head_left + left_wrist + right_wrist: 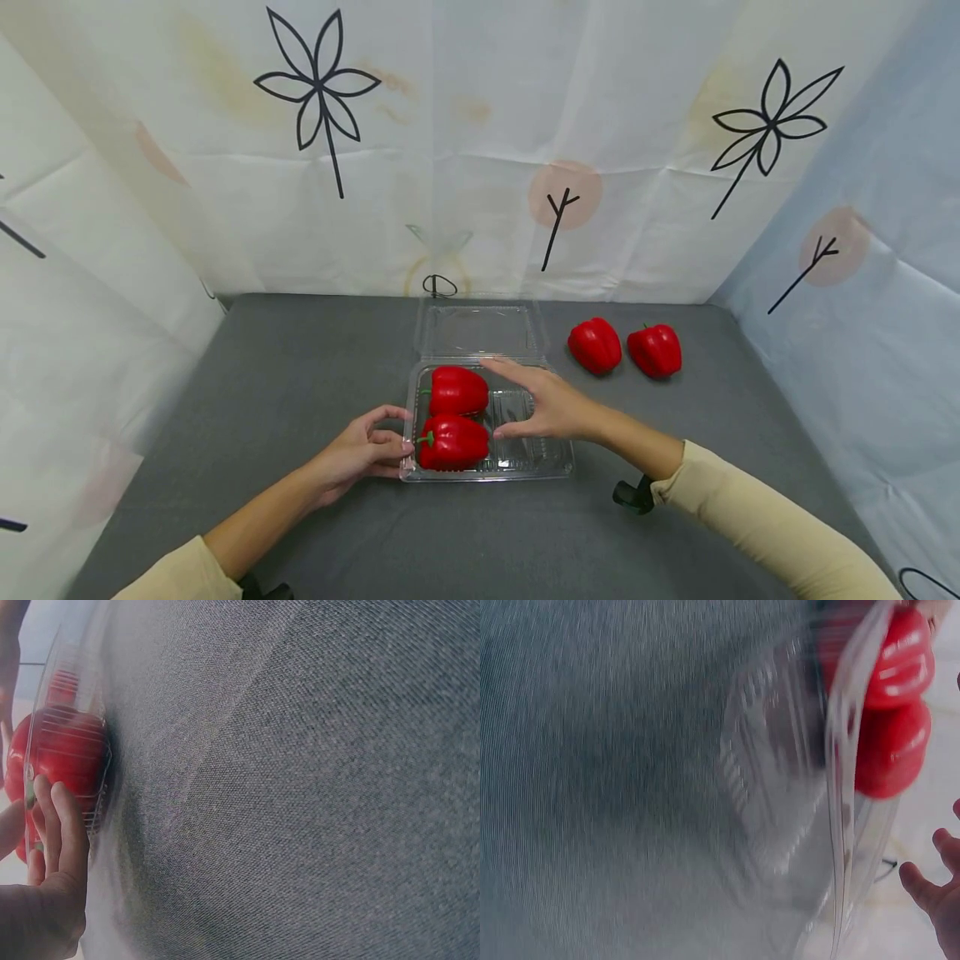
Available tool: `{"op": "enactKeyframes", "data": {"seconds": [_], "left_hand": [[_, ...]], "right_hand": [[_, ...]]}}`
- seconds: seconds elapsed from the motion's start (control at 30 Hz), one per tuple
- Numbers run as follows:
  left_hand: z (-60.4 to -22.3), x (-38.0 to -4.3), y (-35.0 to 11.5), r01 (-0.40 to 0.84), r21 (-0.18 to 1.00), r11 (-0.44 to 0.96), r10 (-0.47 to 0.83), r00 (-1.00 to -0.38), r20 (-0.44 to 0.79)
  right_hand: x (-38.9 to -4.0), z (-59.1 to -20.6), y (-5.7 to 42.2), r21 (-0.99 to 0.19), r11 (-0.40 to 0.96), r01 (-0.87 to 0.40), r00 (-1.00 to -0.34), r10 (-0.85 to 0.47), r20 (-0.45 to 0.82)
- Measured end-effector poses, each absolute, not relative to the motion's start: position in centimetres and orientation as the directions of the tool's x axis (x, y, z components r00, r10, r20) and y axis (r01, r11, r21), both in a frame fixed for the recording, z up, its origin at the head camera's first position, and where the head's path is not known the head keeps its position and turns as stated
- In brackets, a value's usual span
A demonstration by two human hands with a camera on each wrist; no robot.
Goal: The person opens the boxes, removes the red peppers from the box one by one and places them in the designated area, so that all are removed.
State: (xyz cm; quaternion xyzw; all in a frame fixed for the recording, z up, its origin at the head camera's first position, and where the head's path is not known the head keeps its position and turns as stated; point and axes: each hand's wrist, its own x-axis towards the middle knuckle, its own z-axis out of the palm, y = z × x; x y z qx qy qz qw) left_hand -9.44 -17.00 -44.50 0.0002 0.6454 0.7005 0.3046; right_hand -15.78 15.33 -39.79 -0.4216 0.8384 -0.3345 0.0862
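Observation:
A clear plastic clamshell container (517,477) sits on the table with its lid (480,329) laid back. Two red bell peppers fill its left side, the far pepper (458,390) behind the near pepper (454,442), which shows a green stem. My left hand (360,454) touches the container's left side, its fingers fairly straight along the outer wall (97,750) in the left wrist view. Over the right half of the container hovers my right hand (551,404), thumb and fingers spread apart and holding nothing. In the right wrist view its fingers (922,889) are above the rim.
Two more red bell peppers lie to the right beyond the container, a left one (595,346) and a right one (655,351). A grey cloth (315,350) covers the table. White patterned sheets (465,167) hang behind it and at both sides.

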Motion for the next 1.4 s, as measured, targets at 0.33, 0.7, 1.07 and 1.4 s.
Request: {"op": "enactKeyframes", "data": {"seconds": [0.33,0.7,1.07,1.4], "left_hand": [[-44.5,-9.5,-17.0,-0.436,0.900,0.023,0.421,-0.812,-0.404],[-44.6,-9.5,-17.0,-0.430,0.902,0.033,0.422,-0.812,-0.403],[-44.5,-9.6,-17.0,-0.433,0.900,0.042,0.412,-0.813,-0.410],[-44.5,-9.6,-17.0,-0.439,0.897,0.040,0.417,-0.809,-0.415]], "right_hand": [[-14.1,-40.2,13.5,-0.650,0.443,-0.618,-0.601,-0.799,0.028],[-13.5,-40.9,12.3,-0.618,0.468,-0.632,-0.610,-0.792,0.025],[-13.2,-41.5,11.3,-0.587,0.466,-0.662,-0.623,-0.778,0.085],[-13.4,-41.7,10.6,-0.461,0.486,-0.742,-0.588,-0.803,0.100]]}}
